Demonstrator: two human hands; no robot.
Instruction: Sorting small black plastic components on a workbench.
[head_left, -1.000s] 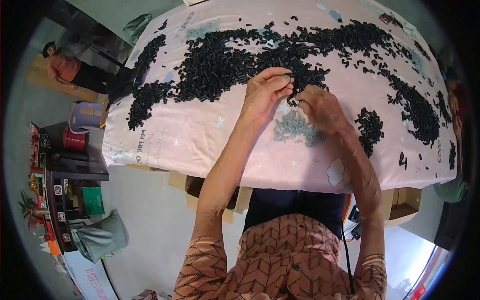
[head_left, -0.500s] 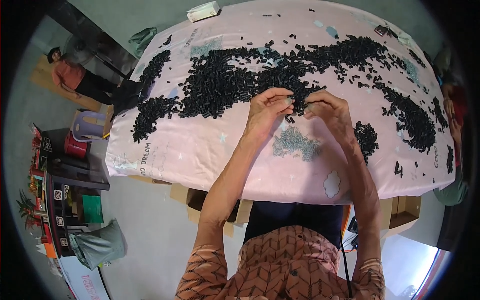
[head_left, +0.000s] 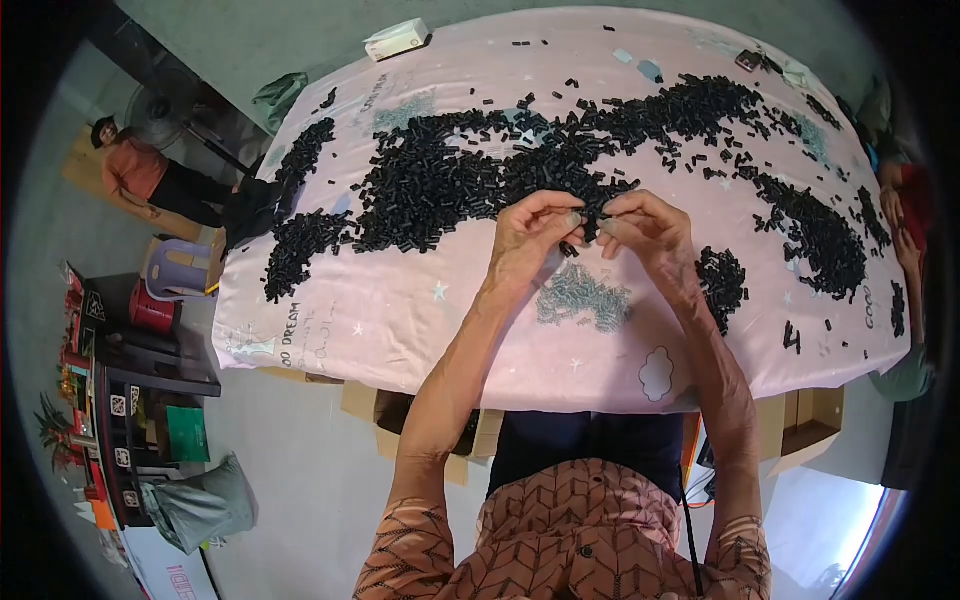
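Note:
My left hand is closed in a pinch, thumb against forefinger, over the near edge of a large heap of small black cylindrical pieces. Facing it, a short gap away, my right hand is pinched too. Whatever lies between the fingertips is tiny and blends with the dark heap behind, so I cannot make it out. Just below the hands, nearer to me, is a loose pile of small clear pieces. A smaller pile of black pieces sits beside my right wrist.
A pink patterned cloth covers the table. More black pieces spread to the right, near another person's hand. A white box stands at the far edge. Open cardboard boxes are below the near edge. Another person is at far left.
My hands have come slightly closer together, the right one shifting left. Both remain pinched over the near edge of the black heap. The whole view has shifted slightly.

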